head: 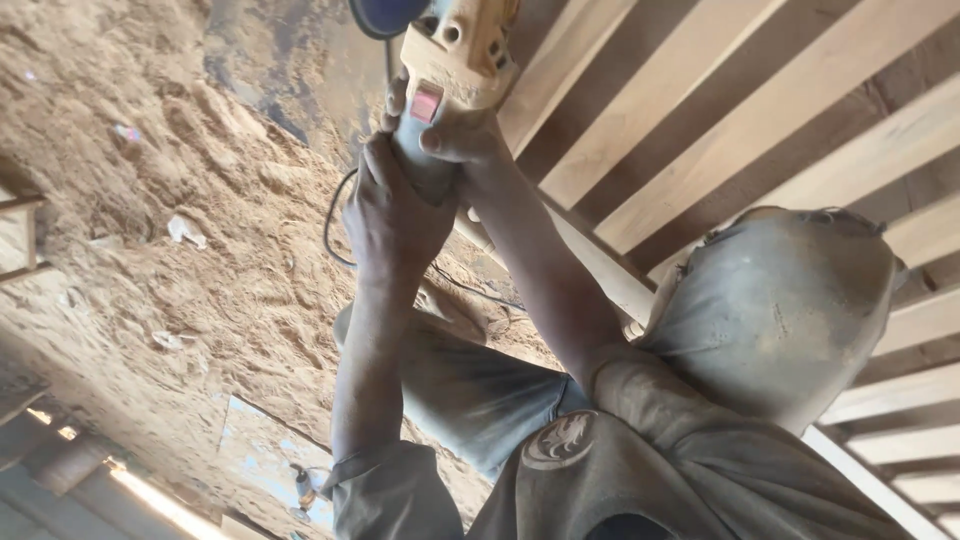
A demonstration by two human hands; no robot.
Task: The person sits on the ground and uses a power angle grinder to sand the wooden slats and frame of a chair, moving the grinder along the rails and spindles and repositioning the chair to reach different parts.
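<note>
Head view: both hands wrapped around a dusty angle grinder [452,70], left hand [392,215] low on its body, right hand [462,140] just above. Beyond the grinder, pale wooden slats [700,110]; left of the hands, sawdust-covered ground [150,220].

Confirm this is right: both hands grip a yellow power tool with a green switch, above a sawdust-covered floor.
Not quite: the switch is pink-red, not green, as the head view shows. The left hand and right hand do grip the yellow power tool above the sawdust-covered floor.
</note>
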